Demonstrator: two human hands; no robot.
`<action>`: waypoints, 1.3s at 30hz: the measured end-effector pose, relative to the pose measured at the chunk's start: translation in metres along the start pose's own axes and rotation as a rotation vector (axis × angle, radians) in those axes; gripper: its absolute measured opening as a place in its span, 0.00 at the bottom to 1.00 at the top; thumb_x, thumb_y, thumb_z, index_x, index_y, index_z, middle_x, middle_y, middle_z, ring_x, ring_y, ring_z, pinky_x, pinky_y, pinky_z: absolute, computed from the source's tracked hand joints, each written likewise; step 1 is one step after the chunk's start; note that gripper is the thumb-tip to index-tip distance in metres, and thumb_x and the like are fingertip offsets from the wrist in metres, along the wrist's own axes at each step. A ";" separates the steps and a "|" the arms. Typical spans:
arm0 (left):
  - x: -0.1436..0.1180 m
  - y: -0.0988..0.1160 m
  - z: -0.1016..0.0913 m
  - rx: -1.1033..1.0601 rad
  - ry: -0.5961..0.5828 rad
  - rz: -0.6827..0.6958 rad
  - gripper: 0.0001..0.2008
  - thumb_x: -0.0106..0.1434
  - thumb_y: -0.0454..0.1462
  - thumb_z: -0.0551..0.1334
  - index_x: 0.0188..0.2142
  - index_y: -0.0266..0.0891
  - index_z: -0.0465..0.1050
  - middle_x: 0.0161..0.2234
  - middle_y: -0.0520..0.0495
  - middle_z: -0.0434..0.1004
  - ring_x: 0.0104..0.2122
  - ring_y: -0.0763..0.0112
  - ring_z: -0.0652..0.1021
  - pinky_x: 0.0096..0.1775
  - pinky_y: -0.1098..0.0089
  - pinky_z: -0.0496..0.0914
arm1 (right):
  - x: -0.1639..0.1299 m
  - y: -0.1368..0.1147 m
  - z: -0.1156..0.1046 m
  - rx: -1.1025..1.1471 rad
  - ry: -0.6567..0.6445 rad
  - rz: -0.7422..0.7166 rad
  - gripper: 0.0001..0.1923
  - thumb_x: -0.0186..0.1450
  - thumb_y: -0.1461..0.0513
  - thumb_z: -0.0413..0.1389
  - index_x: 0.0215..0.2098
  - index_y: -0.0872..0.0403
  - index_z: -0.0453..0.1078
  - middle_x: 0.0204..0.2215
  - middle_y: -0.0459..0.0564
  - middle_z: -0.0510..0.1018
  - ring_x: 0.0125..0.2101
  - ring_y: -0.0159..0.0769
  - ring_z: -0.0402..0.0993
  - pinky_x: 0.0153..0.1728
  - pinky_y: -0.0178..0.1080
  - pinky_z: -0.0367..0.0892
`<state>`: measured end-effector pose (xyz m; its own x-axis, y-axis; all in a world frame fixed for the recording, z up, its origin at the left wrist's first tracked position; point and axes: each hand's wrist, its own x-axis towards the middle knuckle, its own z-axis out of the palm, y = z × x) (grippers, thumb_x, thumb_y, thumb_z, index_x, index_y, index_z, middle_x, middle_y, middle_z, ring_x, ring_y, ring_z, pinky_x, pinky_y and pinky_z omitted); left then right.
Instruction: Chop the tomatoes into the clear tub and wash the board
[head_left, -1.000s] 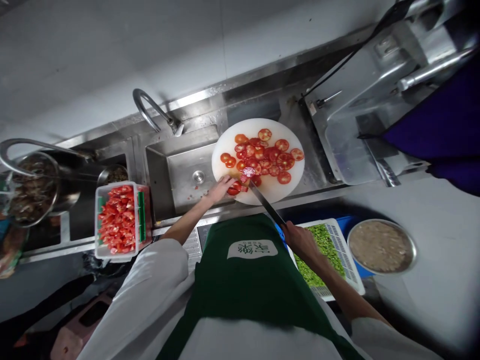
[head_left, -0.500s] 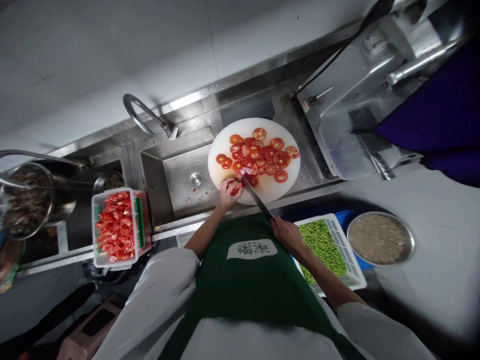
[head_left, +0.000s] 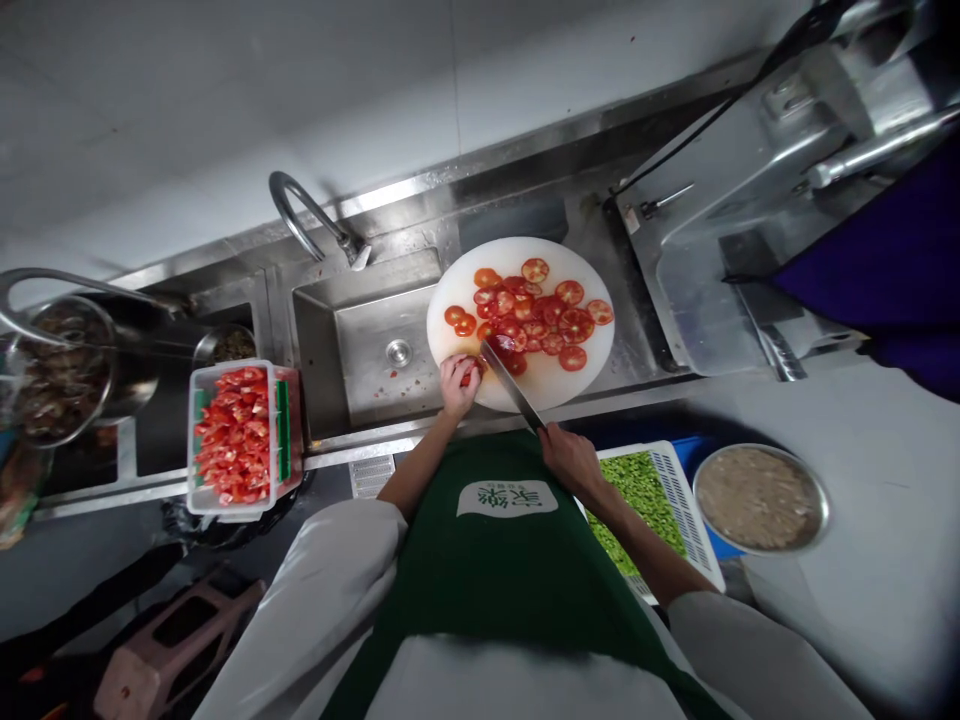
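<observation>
Steel sink counter carries a round white cutting board (head_left: 585, 385); left hand (head_left: 457, 385) curls over a red tomato piece (head_left: 471, 374) at its near edge, right hand (head_left: 568, 457) grips a long steel knife (head_left: 511, 384) beside it.

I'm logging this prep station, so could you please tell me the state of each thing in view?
Left hand: closed on a tomato piece at the board's near edge.
Right hand: grip shut on the knife, blade angled across the board.
Cutting board: covered with tomato slices.
Plastic tub: full of cut tomato.
White basket: holds chopped greens.
Metal bowl: filled.
Faucet: no water visible.
</observation>
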<state>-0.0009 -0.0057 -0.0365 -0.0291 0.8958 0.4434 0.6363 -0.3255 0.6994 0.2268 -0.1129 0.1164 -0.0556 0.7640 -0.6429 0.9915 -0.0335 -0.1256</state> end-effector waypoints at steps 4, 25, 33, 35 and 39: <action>-0.001 0.000 -0.005 -0.015 -0.012 0.022 0.18 0.78 0.48 0.56 0.49 0.38 0.77 0.54 0.34 0.75 0.56 0.56 0.78 0.59 0.49 0.75 | -0.001 -0.001 0.005 -0.018 -0.019 -0.017 0.19 0.82 0.59 0.41 0.52 0.58 0.72 0.40 0.60 0.86 0.41 0.46 0.85 0.34 0.39 0.60; 0.009 0.023 0.015 -0.099 0.125 -0.188 0.21 0.80 0.49 0.53 0.61 0.38 0.68 0.58 0.31 0.69 0.62 0.55 0.73 0.66 0.49 0.69 | 0.023 -0.001 -0.002 -0.011 0.028 -0.058 0.20 0.83 0.58 0.41 0.53 0.58 0.73 0.42 0.61 0.86 0.43 0.45 0.85 0.40 0.37 0.66; 0.008 -0.007 -0.032 -0.138 -0.299 0.052 0.17 0.71 0.46 0.69 0.53 0.40 0.74 0.57 0.35 0.69 0.61 0.55 0.74 0.64 0.51 0.74 | 0.023 0.000 -0.016 -0.053 0.008 -0.047 0.20 0.83 0.58 0.41 0.52 0.58 0.73 0.41 0.62 0.85 0.43 0.47 0.85 0.39 0.39 0.65; 0.010 -0.008 -0.034 -0.167 -0.349 0.110 0.15 0.73 0.45 0.68 0.53 0.40 0.75 0.58 0.35 0.70 0.62 0.55 0.75 0.64 0.51 0.74 | 0.024 0.002 -0.018 -0.072 0.021 -0.042 0.20 0.83 0.59 0.41 0.51 0.59 0.72 0.41 0.63 0.85 0.42 0.47 0.85 0.37 0.38 0.63; 0.015 -0.010 -0.038 -0.203 -0.406 0.148 0.16 0.73 0.46 0.68 0.54 0.42 0.75 0.58 0.35 0.71 0.61 0.55 0.75 0.63 0.50 0.75 | 0.024 0.004 -0.022 -0.103 0.016 -0.099 0.19 0.82 0.60 0.42 0.49 0.60 0.72 0.39 0.63 0.85 0.41 0.46 0.85 0.36 0.38 0.61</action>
<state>-0.0366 -0.0004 -0.0154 0.3798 0.8681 0.3196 0.4461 -0.4745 0.7588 0.2315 -0.0804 0.1168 -0.1525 0.7704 -0.6190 0.9882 0.1084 -0.1086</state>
